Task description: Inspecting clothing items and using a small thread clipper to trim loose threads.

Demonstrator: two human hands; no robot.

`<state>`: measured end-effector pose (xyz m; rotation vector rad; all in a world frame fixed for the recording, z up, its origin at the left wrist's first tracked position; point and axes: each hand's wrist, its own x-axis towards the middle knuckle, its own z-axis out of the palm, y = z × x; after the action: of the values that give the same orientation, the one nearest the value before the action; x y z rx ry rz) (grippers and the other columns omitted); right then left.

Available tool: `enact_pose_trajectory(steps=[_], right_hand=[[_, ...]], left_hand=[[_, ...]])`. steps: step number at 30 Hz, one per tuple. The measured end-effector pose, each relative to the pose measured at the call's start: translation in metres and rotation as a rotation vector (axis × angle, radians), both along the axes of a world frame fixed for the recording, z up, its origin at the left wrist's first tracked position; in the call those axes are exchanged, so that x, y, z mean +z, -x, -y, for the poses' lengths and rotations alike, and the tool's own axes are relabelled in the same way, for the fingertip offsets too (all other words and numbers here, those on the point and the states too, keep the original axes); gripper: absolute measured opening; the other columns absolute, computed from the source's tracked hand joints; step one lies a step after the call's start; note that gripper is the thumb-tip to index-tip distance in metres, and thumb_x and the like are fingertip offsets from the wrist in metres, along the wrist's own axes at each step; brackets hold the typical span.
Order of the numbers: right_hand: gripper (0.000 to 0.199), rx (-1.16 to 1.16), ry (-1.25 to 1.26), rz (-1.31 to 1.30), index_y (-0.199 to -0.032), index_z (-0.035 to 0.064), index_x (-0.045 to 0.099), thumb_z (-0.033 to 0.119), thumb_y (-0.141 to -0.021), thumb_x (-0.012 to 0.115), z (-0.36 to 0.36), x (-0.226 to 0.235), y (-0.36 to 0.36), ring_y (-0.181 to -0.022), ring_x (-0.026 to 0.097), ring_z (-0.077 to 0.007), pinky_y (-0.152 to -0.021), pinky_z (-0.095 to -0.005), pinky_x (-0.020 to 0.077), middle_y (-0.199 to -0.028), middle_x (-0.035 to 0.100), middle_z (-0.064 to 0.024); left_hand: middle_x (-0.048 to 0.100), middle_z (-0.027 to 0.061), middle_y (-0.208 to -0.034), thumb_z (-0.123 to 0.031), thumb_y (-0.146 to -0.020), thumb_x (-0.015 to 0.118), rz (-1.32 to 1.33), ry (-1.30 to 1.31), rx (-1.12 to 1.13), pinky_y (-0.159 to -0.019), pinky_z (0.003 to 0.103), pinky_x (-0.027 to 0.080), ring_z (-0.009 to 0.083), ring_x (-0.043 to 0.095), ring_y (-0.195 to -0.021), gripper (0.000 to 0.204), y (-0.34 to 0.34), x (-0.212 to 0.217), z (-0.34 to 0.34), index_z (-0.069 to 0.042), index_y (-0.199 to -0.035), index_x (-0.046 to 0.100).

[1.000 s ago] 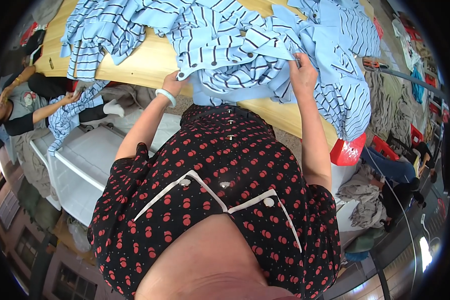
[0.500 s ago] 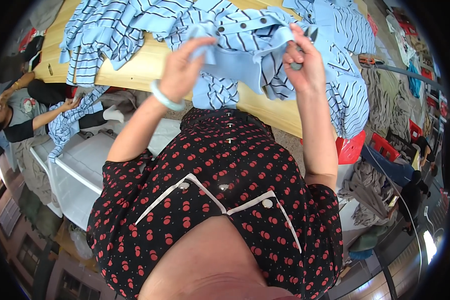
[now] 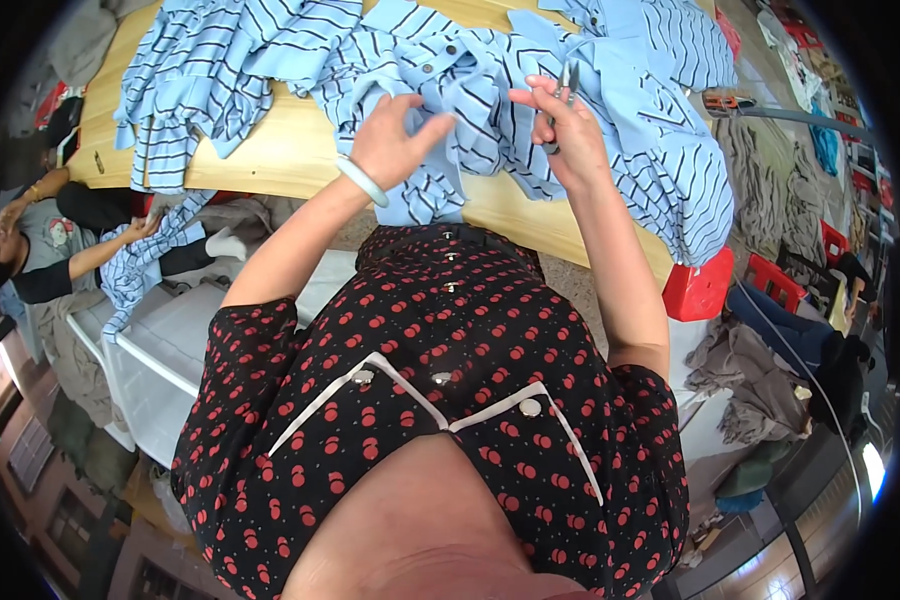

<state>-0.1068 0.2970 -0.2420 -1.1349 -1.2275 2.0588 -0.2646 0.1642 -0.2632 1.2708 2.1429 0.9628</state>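
Observation:
A light blue garment with dark stripes (image 3: 480, 125) lies bunched on the wooden table in front of me, dark buttons showing along its plain blue band. Over its left part my left hand (image 3: 400, 145) is open, thumb and fingers apart, with a pale bangle on the wrist. I see nothing held in it. My right hand (image 3: 575, 140) is closed round a small pair of thread snips (image 3: 564, 82), whose blades point away from me. The index finger of that hand is stretched toward the left, above the cloth.
More striped blue garments (image 3: 205, 80) lie on the left of the table (image 3: 240, 168), and others (image 3: 685, 150) hang over its right edge. A red plastic container (image 3: 700, 285) stands below that edge. At the left, a seated person (image 3: 45, 235) holds a striped garment beside a white bin (image 3: 155, 350).
The buttoned band, raised between my hands before, has dropped onto the table. My left hand has moved right and opened; my right hand has moved left and nearer, the snips still in it.

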Motion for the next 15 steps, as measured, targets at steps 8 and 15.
enact_pose_trajectory(steps=[8, 15], right_hand=[[0.024, 0.022, 0.086, -0.054, -0.100, 0.0032, 0.051, 0.017, -0.080, 0.051, 0.012, -0.018, -0.027, -0.046, 0.033, -0.0054, -0.046, -0.0197, 0.0337, -0.089, 0.059, -0.0138], [0.023, -0.027, 0.069, 0.017, -0.098, 0.0017, 0.053, 0.016, -0.080, 0.051, -0.003, -0.031, -0.108, -0.044, 0.033, -0.0045, -0.043, -0.0184, 0.0316, -0.080, 0.059, -0.0104]], left_hand=[[0.052, 0.0208, -0.081, -0.023, -0.067, 0.063, -0.191, -0.161, 0.179, -0.067, 0.041, 0.041, 0.0379, 0.049, -0.078, 0.037, -0.047, -0.103, 0.015, 0.003, -0.090, 0.051], [0.058, 0.0163, -0.076, -0.014, -0.073, 0.053, -0.466, -0.119, 0.027, -0.061, 0.038, 0.045, 0.0329, 0.056, -0.070, 0.016, 0.048, -0.005, -0.006, -0.004, -0.084, 0.059]])
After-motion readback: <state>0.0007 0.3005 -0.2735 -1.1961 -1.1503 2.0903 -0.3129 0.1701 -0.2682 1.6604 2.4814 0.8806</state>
